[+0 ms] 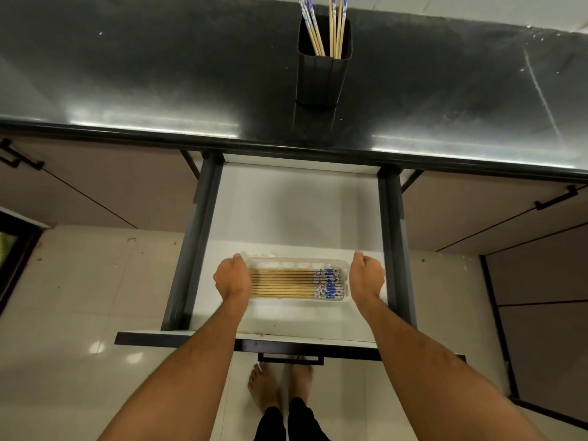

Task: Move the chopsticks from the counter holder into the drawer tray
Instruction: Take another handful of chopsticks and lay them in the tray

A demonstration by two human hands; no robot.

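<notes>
Left hand (232, 278) and right hand (366, 276) bracket the clear tray (297, 260) at either end, fingers curled at its rims (grip or mere touch, cannot tell). Laid chopsticks (283, 283) lie between them. Square the tray, then fetch the rest from the holder (321, 78), far beyond both hands.

Blue-white patterned chopsticks (296, 283), black holder (321, 78)

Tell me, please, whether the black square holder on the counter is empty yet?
Not empty. The black square holder stands upright on the dark counter with several blue-patterned wooden chopsticks sticking out of its top.
</notes>
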